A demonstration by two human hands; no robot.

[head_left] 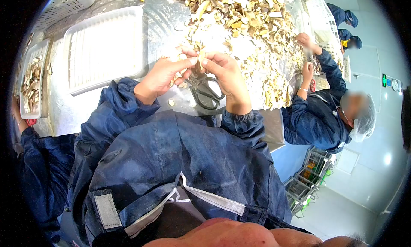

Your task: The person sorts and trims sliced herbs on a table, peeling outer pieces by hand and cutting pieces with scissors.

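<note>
Both of my hands meet above the metal table (pixel 165 33). My left hand (pixel 165 71) is closed, its thumb and fingers pinching one side of a small brownish mushroom piece (pixel 199 63). Pale bits also show under its fingers. My right hand (pixel 227 75) grips the other side of the piece between thumb and index finger. Black-handled scissors (pixel 205 93) hang just below the piece, beside my right palm; whether its hidden fingers hold them is unclear. Beyond my hands spreads a large pile of cut mushroom pieces (pixel 252 20), brown, yellow and cream.
A white tray (pixel 143 41) lies left of my hands. Farther left is a basket (pixel 44 93) with mushroom pieces, and a co-worker's sleeve (pixel 47 161). At right, another co-worker (pixel 319 118) reaches over the pile. White crates (pixel 321 20) stand behind.
</note>
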